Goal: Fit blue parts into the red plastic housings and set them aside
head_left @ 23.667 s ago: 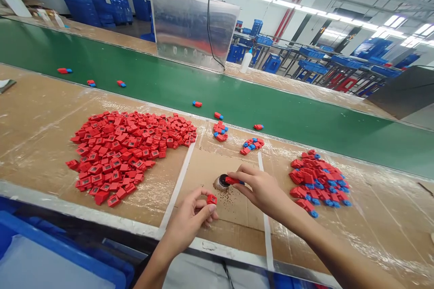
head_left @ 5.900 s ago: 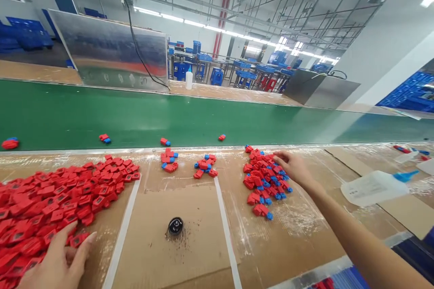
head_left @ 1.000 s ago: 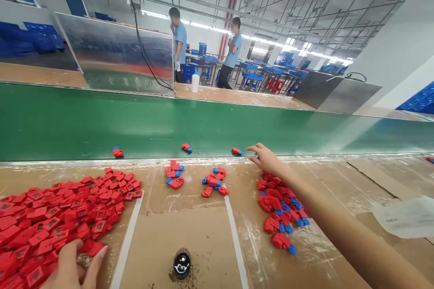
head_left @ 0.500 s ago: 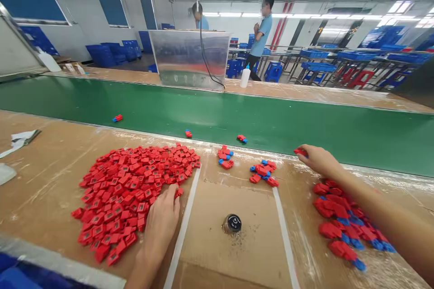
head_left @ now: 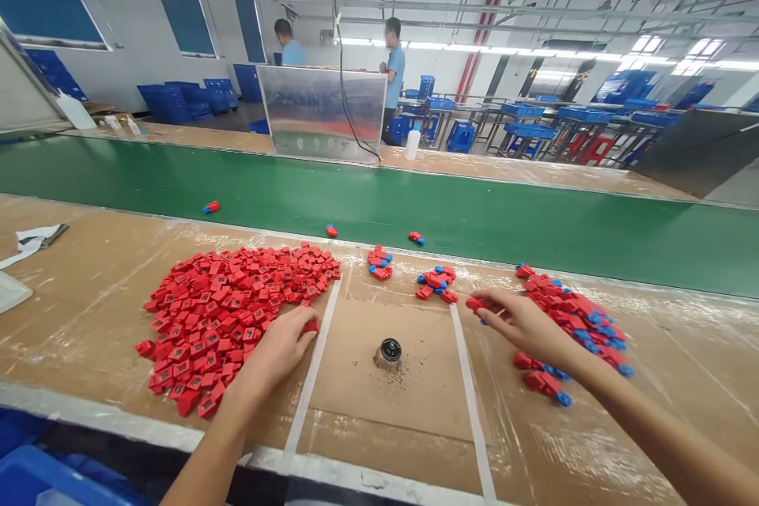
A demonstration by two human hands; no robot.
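Note:
My left hand is at the right edge of a large pile of small red plastic blocks, its fingers closed on one red block. My right hand pinches a red-and-blue plastic piece just above the table, right of the white tape. Behind and beside that hand lies a heap of red-and-blue pieces. Between my hands, a black round-topped fixture stands on a cardboard sheet. Two small clusters of red-and-blue pieces lie beyond the sheet.
A green conveyor belt crosses behind the table with a few red-and-blue pieces on it. Beyond stand a metal panel, a white bottle and two people in blue shirts. A blue bin is at lower left.
My right hand has come back from near the belt edge toward the cardboard, still holding a piece. My left hand stays by the red pile with a block. The camera view has shifted.

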